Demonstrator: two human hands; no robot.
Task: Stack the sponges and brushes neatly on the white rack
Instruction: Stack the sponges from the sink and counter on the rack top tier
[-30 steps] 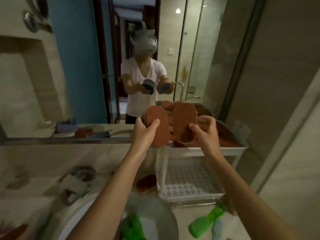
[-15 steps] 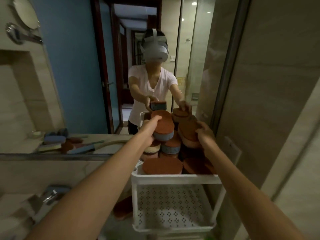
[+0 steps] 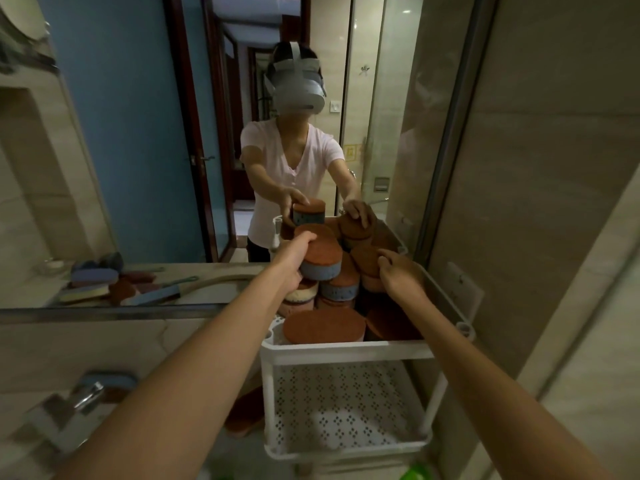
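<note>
Held item: blue-based sponge (image 3: 320,263), oval, with a rust-brown scouring top over a blue body. It sits on top of the heap, at the back left of the rack's top tier.
Left hand (image 3: 289,263): fingers and thumb wrapped round the blue-based sponge from its left side.
Right hand (image 3: 398,275): fingers curled over a brown sponge (image 3: 365,259) on the right of the heap, gripping it.
Sponge pile (image 3: 323,325): mostly rust-brown ovals, some with blue or cream bodies. They are stacked unevenly and rise above the rim.
White rack (image 3: 346,348): two tiers of plastic, with the pile filling the top tray.
Lower shelf (image 3: 346,403): the perforated floor is in full view.
Edges: the mirror (image 3: 138,133) is directly behind the rack and the wall (image 3: 536,202) is close on its right. Open room lies to the left and front.
Faucet (image 3: 90,393): well to the left.
</note>
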